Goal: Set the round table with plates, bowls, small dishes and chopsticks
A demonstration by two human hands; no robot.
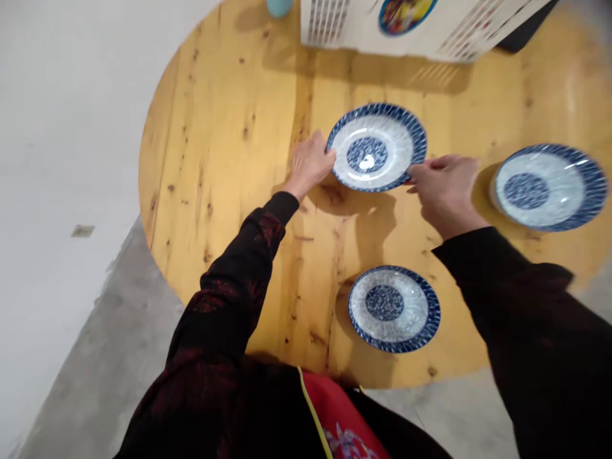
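A blue-and-white plate (401, 143) is held by its rim between both hands, over the wooden table (229, 185), its shadow falling below it. My left hand (310, 162) pinches the left edge, thumb on top. At the lower right edge, my right hand (447, 188) grips the rim with thumb and fingers. A matching plate (385, 306) lies nearer to me on the table. Another plate of the same pattern, or a stack of them, (549, 186) sits to the right of my right hand; I cannot tell how many.
A white slatted plastic basket (354, 25) with a picture label stands at the far side of the round table. Left of it is a light-blue object (279, 6), cut off by the frame. A dark object (526, 29) lies behind the basket's right end. A white wall (71, 115) rises on the left.
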